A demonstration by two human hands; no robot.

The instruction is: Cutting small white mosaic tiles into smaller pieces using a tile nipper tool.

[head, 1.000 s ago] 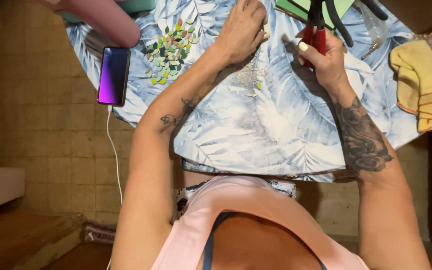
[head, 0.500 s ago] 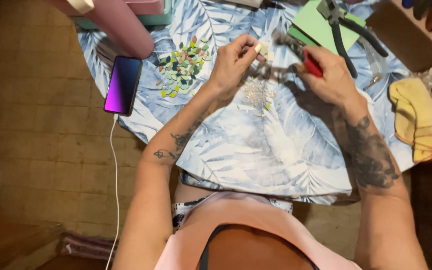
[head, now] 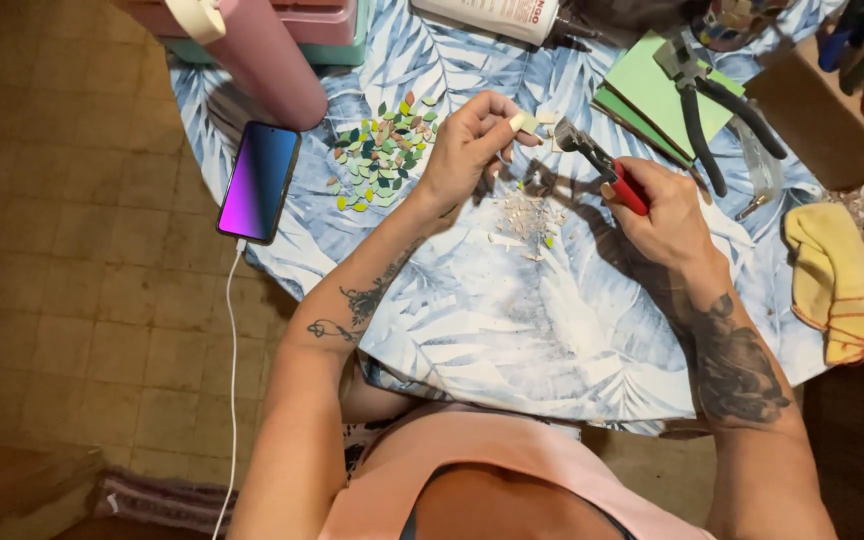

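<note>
Two hands work mid-table: left hand (head: 467, 145) pinches a small pale tile chip (head: 523, 122); right hand (head: 662, 210) grips red-handled metal nippers (head: 597, 162) beside leaf-shaped ceramic pieces (head: 384, 152).

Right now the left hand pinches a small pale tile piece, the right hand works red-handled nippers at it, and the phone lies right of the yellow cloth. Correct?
Not quite. The head view shows the phone at the table's left edge, far left of the yellow cloth. The rest holds: the left hand pinches the pale tile piece, and the right hand works the red-handled nippers.
</note>
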